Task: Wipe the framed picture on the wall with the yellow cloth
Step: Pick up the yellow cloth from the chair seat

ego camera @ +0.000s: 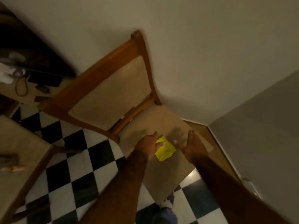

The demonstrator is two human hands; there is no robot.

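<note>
reaching down over a chair seat, both hands frame a folded yellow cloth (165,148) that lies on the beige cushion. the left hand (148,146) rests at the cloth's left edge, its fingers (160,144) laid on the fabric's near-left corner; whether they are pinching it or only touching cannot be told through the blur. the right hand (191,145) is just to the right of the cloth, fingers spread and flat, palm turned toward the cloth, not holding anything. both bare forearms run in from the near edge of the view.

the cloth sits about midway across the seat of a wooden dining chair (113,88), whose padded backrest rises to the far left against a plain pale wall (194,54). the framed picture is not visible in this view. below the chair is a black-and-white checkered floor (68,167), and a shoe and a blue trouser leg (165,210) show near the bottom edge. to the left, the edge of a worktop (19,151) with a tan surface juts in, carrying a small blurred object. farther left, a cluttered dark area holds cables and small dark items, too blurred to name. a grey wall surface (262,135) stands on the right.
</note>
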